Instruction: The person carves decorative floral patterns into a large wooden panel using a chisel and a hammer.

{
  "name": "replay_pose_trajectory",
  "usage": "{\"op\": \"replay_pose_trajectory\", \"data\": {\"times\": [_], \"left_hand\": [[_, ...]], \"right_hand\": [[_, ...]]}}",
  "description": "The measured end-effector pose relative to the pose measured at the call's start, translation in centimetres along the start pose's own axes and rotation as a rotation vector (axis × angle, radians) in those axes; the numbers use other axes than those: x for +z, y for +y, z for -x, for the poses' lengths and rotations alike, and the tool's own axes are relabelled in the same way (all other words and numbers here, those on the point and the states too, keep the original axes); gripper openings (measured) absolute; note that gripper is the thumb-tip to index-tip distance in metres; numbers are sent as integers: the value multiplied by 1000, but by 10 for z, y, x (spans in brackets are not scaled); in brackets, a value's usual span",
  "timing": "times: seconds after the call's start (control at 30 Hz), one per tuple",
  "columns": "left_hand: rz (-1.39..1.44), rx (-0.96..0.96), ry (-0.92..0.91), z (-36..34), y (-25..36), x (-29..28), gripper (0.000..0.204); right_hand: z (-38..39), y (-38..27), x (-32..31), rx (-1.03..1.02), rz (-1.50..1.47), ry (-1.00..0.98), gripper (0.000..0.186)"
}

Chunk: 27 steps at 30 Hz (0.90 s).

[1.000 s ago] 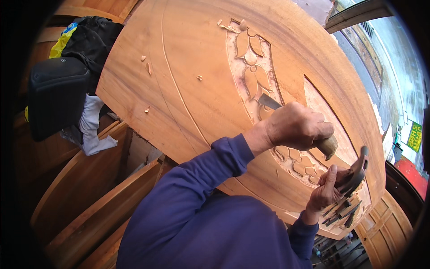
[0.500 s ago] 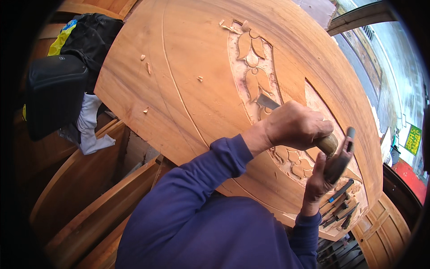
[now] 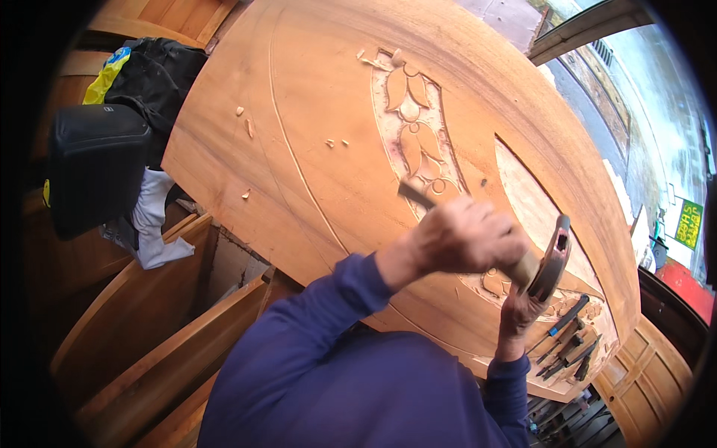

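My left hand [image 3: 467, 235], blurred by motion, is closed around a chisel [image 3: 416, 193]. Its flat metal blade points up and left over the carved band [image 3: 409, 112] of leaves and loops, and its pale wooden handle [image 3: 523, 269] sticks out toward my right hand. My right hand [image 3: 517, 310] grips a dark, curved tool [image 3: 551, 257] with a slot near its top; its exact kind is unclear. The dark tool is at the chisel's butt end, but I cannot tell whether they touch. Beneath both hands lies a large curved wooden panel [image 3: 336, 89].
Several carving tools [image 3: 565, 340] lie at the panel's lower right. Wood chips [image 3: 249, 128] are scattered on its left part. A black case [image 3: 101, 160], dark cloth [image 3: 153, 82] and white cloth [image 3: 153, 216] are at the left. A panelled wooden door [image 3: 646, 366] stands at lower right.
My left hand has moved left and slightly down with the chisel, whose blade has shifted left across the carving. The dark tool in my right hand has moved slightly left. The view has shifted a little.
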State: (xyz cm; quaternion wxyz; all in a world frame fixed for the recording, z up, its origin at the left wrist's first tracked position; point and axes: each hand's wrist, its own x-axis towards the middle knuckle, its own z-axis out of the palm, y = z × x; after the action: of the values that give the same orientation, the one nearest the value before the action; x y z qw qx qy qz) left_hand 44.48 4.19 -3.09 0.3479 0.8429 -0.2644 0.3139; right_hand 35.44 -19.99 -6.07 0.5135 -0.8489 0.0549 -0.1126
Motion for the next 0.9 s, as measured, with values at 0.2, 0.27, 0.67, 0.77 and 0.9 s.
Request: {"op": "replay_pose_trajectory", "data": {"times": [0.2, 0.27, 0.67, 0.77, 0.9], "left_hand": [[94, -351, -470, 34, -5, -30, 35], [-83, -492, -590, 36, -24, -47, 48], [-482, -1122, -406, 102, -53, -159, 92], [-476, -1098, -367, 110, -61, -159, 90], [-460, -1100, -398, 102, -63, -155, 90]], "right_hand": [[32, 16, -25, 308, -233, 79, 59], [44, 39, -37, 297, -258, 60, 47], [33, 29, -33, 123, -478, 47, 77], [31, 20, -32, 115, -542, 43, 77], [30, 45, -37, 162, -512, 54, 76]]}}
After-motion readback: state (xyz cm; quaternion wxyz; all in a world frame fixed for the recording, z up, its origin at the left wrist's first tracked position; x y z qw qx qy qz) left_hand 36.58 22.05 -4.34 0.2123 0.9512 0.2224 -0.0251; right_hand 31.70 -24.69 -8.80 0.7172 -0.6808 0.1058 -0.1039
